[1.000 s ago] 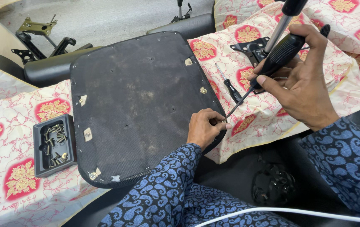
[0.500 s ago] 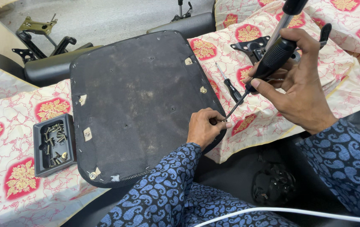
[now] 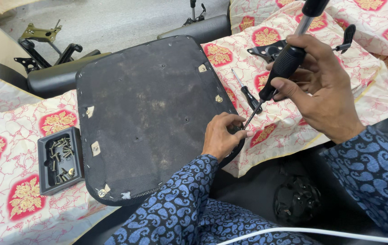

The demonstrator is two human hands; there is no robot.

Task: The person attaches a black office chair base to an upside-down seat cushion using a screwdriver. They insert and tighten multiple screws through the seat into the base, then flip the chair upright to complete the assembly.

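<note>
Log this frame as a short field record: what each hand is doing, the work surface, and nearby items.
left hand: fingers pinched at the right edge of the black seat panel, at the screwdriver's tip
right hand: gripping the black-handled screwdriver, shaft angled down toward the left hand
surface: patterned red and cream cloth
tray: black tray of screws left of the panel
spare tool: second small screwdriver lying on the cloth right of the panel
bracket: black metal bracket behind the right hand

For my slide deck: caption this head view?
Right hand drives a screwdriver at a seat pad's edge; left hand steadies it.
</note>
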